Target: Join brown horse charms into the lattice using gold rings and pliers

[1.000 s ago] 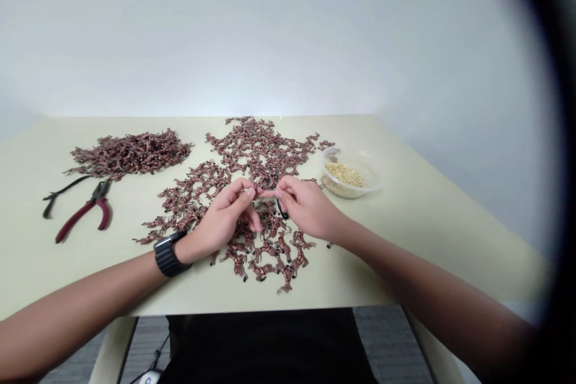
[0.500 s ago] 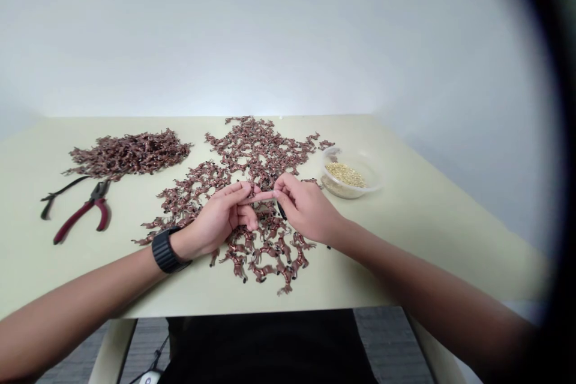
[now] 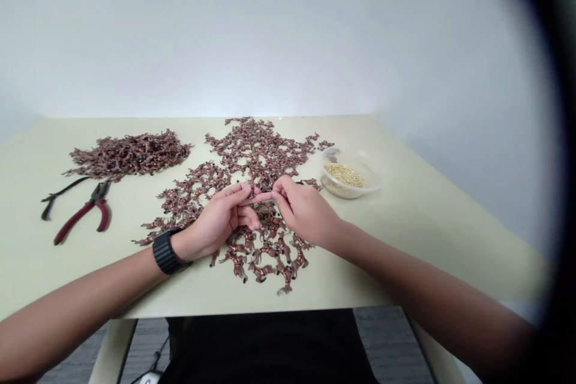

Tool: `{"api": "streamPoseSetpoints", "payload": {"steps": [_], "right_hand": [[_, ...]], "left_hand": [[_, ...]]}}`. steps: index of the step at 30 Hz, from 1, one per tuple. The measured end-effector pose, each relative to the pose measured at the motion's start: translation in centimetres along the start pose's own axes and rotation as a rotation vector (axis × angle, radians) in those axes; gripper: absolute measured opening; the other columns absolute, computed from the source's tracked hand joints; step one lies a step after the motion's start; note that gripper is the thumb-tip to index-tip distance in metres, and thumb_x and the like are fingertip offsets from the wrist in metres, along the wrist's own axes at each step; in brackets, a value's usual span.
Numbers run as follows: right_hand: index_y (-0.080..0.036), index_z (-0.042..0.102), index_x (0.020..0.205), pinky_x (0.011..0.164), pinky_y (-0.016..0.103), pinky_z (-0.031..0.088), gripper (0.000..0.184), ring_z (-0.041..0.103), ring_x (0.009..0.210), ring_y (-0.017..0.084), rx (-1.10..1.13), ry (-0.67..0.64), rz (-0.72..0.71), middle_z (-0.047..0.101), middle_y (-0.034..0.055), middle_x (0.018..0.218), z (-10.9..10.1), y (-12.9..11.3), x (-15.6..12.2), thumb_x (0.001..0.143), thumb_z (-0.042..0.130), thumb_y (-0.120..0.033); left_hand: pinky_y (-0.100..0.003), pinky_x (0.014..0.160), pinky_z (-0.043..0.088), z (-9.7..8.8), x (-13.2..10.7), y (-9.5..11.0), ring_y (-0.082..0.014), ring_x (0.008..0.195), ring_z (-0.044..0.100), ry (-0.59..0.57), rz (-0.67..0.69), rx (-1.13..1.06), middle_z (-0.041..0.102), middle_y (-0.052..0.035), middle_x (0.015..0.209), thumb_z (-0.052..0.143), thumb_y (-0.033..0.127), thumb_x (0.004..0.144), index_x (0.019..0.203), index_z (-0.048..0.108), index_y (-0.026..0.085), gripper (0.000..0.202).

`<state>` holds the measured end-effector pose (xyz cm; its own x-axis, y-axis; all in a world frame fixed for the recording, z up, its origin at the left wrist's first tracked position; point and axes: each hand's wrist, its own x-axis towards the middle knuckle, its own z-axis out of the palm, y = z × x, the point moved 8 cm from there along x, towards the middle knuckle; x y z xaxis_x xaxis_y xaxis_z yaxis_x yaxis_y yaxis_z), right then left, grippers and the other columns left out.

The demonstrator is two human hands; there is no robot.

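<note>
My left hand (image 3: 221,216), with a black watch (image 3: 167,251) on its wrist, hovers over the middle of a spread of small brown animal figurines (image 3: 252,144). Its thumb is pressed toward the fingers, and one finger stretches out to the right. At that finger's tip, my right hand (image 3: 308,213) is closed in a pinch. Whatever either hand holds is too small or too covered to make out. Just beyond the right hand stands a clear plastic bowl (image 3: 330,185) with tiny gold pieces (image 3: 345,174) in it.
A denser heap of the same brown figurines (image 3: 130,155) lies at the back left. In front of it rest red-handled pliers (image 3: 92,211) and a thin black tool (image 3: 51,198). The pale table (image 3: 351,285) ends close to my body; a wall rises behind it.
My right hand has turned slightly, and a black bit seen under its fingers is now out of sight. The left hand has barely moved.
</note>
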<state>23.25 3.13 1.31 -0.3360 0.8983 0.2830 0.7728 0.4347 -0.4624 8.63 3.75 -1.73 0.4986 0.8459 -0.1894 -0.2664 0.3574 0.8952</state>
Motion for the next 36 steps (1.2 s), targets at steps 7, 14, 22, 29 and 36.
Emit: {"api": "streamPoseSetpoints", "payload": {"steps": [7, 14, 22, 29, 36], "right_hand": [[-0.020, 0.051, 0.106, 0.061, 0.028, 0.033, 0.014, 0.056, 0.062, 0.016, 0.038, -0.015, -0.025, 0.063, 0.0019, 0.075, 0.5, 0.3, 0.0, 0.106, 0.039, -0.028], [-0.020, 0.049, 0.105, 0.061, 0.027, 0.033, 0.015, 0.052, 0.059, 0.015, 0.109, -0.008, -0.032, 0.059, -0.0003, 0.073, -0.2, -0.1, 0.0, 0.107, 0.037, -0.029], [-0.020, 0.051, 0.104, 0.058, 0.026, 0.033, 0.012, 0.049, 0.056, 0.012, 0.156, -0.005, -0.066, 0.055, -0.0032, 0.070, -0.4, -0.4, -0.1, 0.105, 0.041, -0.026], [-0.020, 0.059, 0.099, 0.054, 0.023, 0.034, 0.010, 0.038, 0.050, 0.009, 0.278, 0.183, -0.179, 0.041, -0.0078, 0.060, -2.5, -2.1, -0.9, 0.100, 0.051, -0.026], [-0.019, 0.064, 0.098, 0.054, 0.021, 0.037, 0.010, 0.041, 0.049, 0.007, 0.293, 0.240, -0.212, 0.043, -0.0081, 0.058, -2.3, -2.5, -1.2, 0.098, 0.056, -0.024]], "left_hand": [[-0.024, 0.061, 0.058, -0.3, 0.1, 0.0, -0.0115, 0.057, 0.068, 0.001, -0.002, -0.010, 0.070, -0.0218, 0.128, 0.052, 0.029, 0.103, 0.099, 0.055, 0.015, 0.015], [-0.028, 0.062, 0.059, 0.0, -0.1, 0.1, -0.0139, 0.059, 0.071, -0.007, 0.008, 0.004, 0.067, -0.0227, 0.132, 0.049, 0.028, 0.104, 0.099, 0.055, 0.015, 0.016], [-0.027, 0.060, 0.058, 0.1, -0.1, 0.5, -0.0139, 0.057, 0.069, 0.003, 0.041, 0.069, 0.076, -0.0162, 0.111, 0.049, 0.031, 0.104, 0.099, 0.053, 0.016, 0.016], [-0.020, 0.045, 0.045, 1.7, -1.0, 0.7, -0.0114, 0.044, 0.056, -0.092, 0.166, 0.330, 0.068, 0.0007, 0.067, 0.045, 0.046, 0.105, 0.102, 0.044, 0.022, 0.024], [-0.022, 0.051, 0.046, 3.0, -1.6, 0.4, -0.0103, 0.055, 0.061, -0.176, 0.162, 0.409, 0.069, -0.0029, 0.089, 0.042, 0.042, 0.107, 0.106, 0.042, 0.022, 0.020]]}}
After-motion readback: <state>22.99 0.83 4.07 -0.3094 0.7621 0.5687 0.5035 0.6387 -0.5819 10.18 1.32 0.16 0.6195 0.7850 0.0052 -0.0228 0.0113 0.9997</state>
